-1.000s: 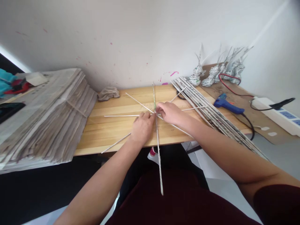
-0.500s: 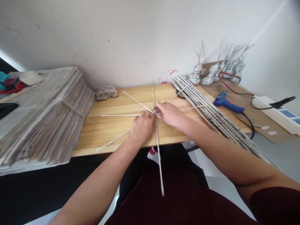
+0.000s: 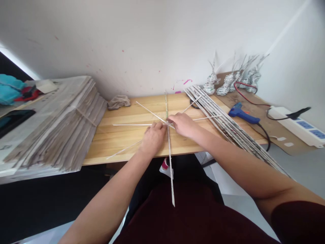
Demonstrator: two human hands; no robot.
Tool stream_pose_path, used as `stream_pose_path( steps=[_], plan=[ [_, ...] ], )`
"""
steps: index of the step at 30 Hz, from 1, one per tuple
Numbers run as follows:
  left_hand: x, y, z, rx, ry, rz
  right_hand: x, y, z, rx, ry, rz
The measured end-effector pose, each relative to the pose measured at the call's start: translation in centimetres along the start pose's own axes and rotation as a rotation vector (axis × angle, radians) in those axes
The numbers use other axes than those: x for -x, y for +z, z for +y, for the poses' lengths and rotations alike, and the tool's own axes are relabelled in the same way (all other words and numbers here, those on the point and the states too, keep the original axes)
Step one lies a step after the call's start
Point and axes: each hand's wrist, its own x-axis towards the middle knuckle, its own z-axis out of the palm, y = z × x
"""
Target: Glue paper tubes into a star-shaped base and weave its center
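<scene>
Several rolled-paper sticks cross at one centre and spread out like spokes over the wooden table. One of them reaches past the table's front edge toward my body. My left hand presses on the left side of the crossing, its fingers closed on the sticks there. From the right, my right hand has its fingers bent and pinched at the same crossing. The fingers of both hands hide much of the centre, so how the sticks are joined there does not show.
Right of my hands lies a bundle of paper sticks. Beyond it are a blue glue gun, a white power strip and woven paper figures. A tall newspaper stack stands left, near a crumpled cloth.
The camera view has shifted slightly. My right fingers have drawn a little closer over the crossing; my left hand stays in place, and the sticks keep their spread.
</scene>
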Motion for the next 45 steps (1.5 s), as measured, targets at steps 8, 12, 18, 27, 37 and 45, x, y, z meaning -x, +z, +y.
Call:
stream_pose_path(
  steps=[8,12,18,27,37,45],
  plan=[
    [1.1,-0.1,0.3,-0.003,-0.055,-0.023,0.8,-0.2,-1.0,0.107,-0.082,-0.055],
    [1.1,-0.1,0.4,0.000,-0.062,-0.010,0.8,-0.9,-2.2,0.135,-0.045,-0.122],
    [1.5,0.1,0.5,0.020,-0.074,0.020,0.3,-1.7,-4.1,0.191,0.041,-0.135],
    [3.8,2.0,-0.2,0.012,-0.125,0.319,1.4,-2.4,-4.2,0.163,0.065,-0.087],
    [5.2,2.3,-0.9,0.153,0.003,0.514,1.4,-1.3,-3.9,0.093,0.136,-0.049],
    [5.2,1.8,-1.1,0.290,-0.123,0.531,0.8,0.4,-3.3,0.013,0.038,-0.037]
  ],
)
